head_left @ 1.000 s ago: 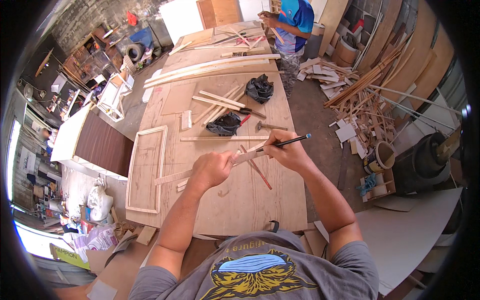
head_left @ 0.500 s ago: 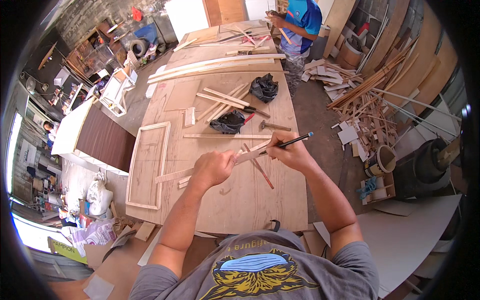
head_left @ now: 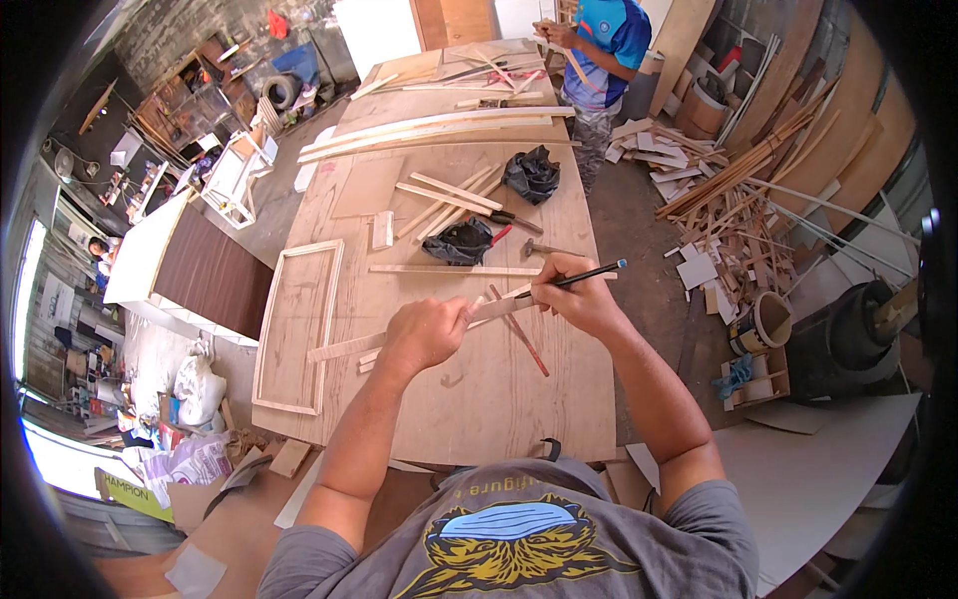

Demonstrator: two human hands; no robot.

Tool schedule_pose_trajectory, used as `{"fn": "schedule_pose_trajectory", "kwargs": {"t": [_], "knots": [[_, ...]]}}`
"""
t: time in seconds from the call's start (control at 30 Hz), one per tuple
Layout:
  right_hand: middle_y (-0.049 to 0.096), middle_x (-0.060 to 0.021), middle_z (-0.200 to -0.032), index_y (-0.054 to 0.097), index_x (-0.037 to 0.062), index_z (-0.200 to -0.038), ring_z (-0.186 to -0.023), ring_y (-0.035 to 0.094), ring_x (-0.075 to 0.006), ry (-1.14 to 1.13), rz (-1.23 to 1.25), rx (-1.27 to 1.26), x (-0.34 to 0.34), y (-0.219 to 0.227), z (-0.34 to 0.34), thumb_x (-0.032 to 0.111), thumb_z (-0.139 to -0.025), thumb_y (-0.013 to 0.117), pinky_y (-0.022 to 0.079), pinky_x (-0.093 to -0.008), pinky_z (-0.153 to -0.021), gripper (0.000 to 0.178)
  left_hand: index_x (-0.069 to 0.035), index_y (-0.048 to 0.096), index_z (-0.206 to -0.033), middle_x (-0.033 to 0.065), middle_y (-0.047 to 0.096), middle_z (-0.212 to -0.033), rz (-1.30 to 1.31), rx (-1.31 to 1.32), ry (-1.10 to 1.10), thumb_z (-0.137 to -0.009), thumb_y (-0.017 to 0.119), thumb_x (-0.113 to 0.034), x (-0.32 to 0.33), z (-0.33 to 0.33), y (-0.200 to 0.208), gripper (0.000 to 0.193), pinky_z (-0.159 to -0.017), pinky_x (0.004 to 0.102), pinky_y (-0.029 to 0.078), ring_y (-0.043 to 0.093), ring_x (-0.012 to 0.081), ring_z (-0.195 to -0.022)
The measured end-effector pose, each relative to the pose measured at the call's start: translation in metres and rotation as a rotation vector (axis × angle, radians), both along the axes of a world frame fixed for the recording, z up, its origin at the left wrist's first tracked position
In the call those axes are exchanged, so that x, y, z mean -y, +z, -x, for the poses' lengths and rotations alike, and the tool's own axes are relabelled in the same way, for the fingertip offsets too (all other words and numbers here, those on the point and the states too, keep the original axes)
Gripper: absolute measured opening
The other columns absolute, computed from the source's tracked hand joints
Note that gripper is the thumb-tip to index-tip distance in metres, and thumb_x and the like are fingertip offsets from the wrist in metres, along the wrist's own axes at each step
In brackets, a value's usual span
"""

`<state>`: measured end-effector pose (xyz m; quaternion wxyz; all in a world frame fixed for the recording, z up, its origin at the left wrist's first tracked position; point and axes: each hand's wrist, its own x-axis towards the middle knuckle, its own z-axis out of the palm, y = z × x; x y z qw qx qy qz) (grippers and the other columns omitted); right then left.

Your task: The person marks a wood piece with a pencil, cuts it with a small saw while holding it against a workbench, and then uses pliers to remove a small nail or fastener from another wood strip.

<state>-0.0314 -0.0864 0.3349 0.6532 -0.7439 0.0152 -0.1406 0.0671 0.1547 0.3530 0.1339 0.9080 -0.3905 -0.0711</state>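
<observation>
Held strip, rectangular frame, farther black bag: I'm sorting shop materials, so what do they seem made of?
Held strip: probably raw wood; pale tan, matte. Rectangular frame: apparently bare wood; pale rails without visible paint. Farther black bag: likely plastic, slightly glossy; crinkled, catching light.

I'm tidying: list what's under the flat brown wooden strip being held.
A thin reddish stick passes beneath the strip, with the pale wooden tabletop below. The left hand hides whatever lies directly under it.
</observation>
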Motion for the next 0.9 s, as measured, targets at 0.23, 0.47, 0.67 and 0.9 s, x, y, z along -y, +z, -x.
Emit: {"fn": "schedule_pose_trajectory", "kwargs": {"t": [0.23,0.47,0.67,0.9], "knots": [[0.067,-0.0072,-0.07,0.064,-0.0048,-0.078,-0.063,0.065,-0.0114,0.088,0.089,-0.014,-0.004,-0.011,-0.005,-0.003,-0.081,0.067,0.051,-0.027,-0.056,0.005,-0.011,0.069,-0.091,0.0209,0.068,-0.074,0.008,0.0,0.008,-0.104,0.046,-0.044,-0.009,-0.001,-0.004,0.043,-0.066,0.056,0.051,0.066,0.0447,-0.074],[0.067,-0.0064,-0.071,0.064,-0.0026,-0.08,-0.062,0.063,-0.0096,0.103,0.054,-0.078,-0.022,-0.027,-0.02,-0.001,-0.083,0.07,0.048,-0.0258,-0.053,0.007,-0.01,0.068,-0.09,0.0214,0.068,-0.075,0.014,-0.044,0.05,-0.104,0.046,-0.043,-0.032,-0.008,-0.017,0.043,-0.066,0.056,0.05,0.066,0.0447,-0.074],[0.066,-0.0062,-0.071,0.066,-0.0008,-0.085,-0.062,0.064,-0.0102,0.189,-0.084,-0.226,-0.062,-0.038,-0.049,0.001,-0.081,0.073,0.048,-0.0257,-0.052,0.008,-0.009,0.068,-0.092,0.0214,0.069,-0.081,0.054,-0.155,0.163,-0.105,0.044,-0.044,-0.079,-0.02,-0.05,0.045,-0.07,0.0553,0.051,0.067,0.0448,-0.079],[0.065,-0.0056,-0.07,0.061,0.0063,-0.081,-0.056,0.063,-0.0143,0.126,-0.444,-0.448,-0.136,-0.115,-0.122,0.016,-0.087,0.076,0.049,-0.0271,-0.048,0.018,-0.008,0.07,-0.101,0.0216,0.071,-0.085,0.024,-0.244,0.469,-0.106,0.039,-0.045,-0.189,-0.051,-0.13,0.049,-0.074,0.056,0.053,0.069,0.0442,-0.082]]}}
